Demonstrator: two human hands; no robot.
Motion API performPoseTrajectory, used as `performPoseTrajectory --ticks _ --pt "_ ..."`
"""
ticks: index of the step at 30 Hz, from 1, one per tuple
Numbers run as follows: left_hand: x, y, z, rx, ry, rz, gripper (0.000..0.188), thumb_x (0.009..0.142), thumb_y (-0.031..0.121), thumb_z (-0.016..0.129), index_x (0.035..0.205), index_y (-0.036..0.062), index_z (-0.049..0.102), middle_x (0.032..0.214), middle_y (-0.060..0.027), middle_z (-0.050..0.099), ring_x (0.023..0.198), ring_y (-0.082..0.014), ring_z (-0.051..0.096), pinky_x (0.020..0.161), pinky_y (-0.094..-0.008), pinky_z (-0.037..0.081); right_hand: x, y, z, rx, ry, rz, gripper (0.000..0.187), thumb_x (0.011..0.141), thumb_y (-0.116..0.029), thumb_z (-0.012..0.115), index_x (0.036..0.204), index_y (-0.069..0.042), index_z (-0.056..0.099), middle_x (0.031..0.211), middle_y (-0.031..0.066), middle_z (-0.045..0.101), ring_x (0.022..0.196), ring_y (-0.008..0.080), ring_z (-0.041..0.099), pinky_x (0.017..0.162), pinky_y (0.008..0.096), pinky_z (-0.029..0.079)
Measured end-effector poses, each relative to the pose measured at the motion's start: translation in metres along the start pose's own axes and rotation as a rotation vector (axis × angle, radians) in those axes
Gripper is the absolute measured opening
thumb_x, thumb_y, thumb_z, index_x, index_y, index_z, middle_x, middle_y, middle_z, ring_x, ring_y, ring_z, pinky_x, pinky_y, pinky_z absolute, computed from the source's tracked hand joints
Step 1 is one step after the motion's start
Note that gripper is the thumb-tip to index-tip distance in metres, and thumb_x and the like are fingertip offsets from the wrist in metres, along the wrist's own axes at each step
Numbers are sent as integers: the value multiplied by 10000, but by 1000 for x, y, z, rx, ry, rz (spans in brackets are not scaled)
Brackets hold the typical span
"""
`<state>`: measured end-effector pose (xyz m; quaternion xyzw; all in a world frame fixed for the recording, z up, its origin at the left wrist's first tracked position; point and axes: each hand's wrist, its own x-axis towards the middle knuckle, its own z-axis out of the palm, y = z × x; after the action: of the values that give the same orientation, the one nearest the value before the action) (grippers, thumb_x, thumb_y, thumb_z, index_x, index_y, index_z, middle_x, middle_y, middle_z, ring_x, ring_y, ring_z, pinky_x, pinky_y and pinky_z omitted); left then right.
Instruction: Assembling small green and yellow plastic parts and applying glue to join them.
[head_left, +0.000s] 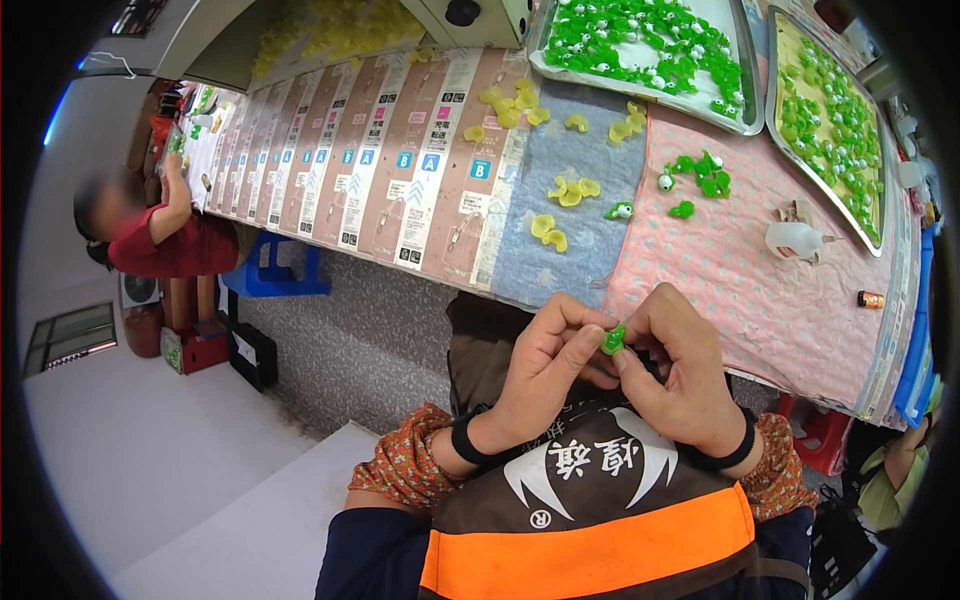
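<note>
Just in front of my apron, my left hand (551,362) and my right hand (682,372) meet at a small glossy green plastic piece (613,341). Thumbs and fingertips of both hands pinch it from either side. What lies behind it, between the curled fingers, is hidden. Beyond my hands, a green piece with a white ball (621,211) rests on the blue cloth (540,265). Yellow cup-shaped pieces (573,190) are scattered on that cloth. A small cluster of green pieces (714,182) lies on the pink cloth (690,270) to the right.
Two metal trays, one at the back (748,118) and one at the far right (842,222), hold many green-and-white pieces. A small translucent bottle (793,240) stands on the pink cloth. Yellow pieces fill a bin (330,30) at back left. Another person (165,225) works at far left.
</note>
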<state>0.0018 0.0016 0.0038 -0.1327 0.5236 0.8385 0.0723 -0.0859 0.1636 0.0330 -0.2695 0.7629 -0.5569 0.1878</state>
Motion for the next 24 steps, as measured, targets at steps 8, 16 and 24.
performPoseTrajectory --ticks 8,16,24 --pt "3 -10 -6 -60 -43 49 233 1065 200 508 1218 26 481 1055 -59 618 909 -87 642 778 -242 553 0 -1 0 58 -10 34 150 706 27 656 794 -12 540 746 81 478 622 189 493 542 305 387" --pt "5 -15 -9 -119 -159 79 232 1068 218 500 1218 45 456 1135 -45 524 998 -87 572 834 -246 528 -1 3 -1 136 -24 20 163 692 28 663 760 -24 525 733 45 469 578 115 440 502 266 338" --pt "7 -16 -9 -125 -199 99 198 1077 217 476 1198 63 443 1124 -25 470 1021 -82 515 896 -242 458 -1 10 2 172 -33 -28 172 692 28 667 745 -34 516 722 26 460 551 90 409 482 257 314"
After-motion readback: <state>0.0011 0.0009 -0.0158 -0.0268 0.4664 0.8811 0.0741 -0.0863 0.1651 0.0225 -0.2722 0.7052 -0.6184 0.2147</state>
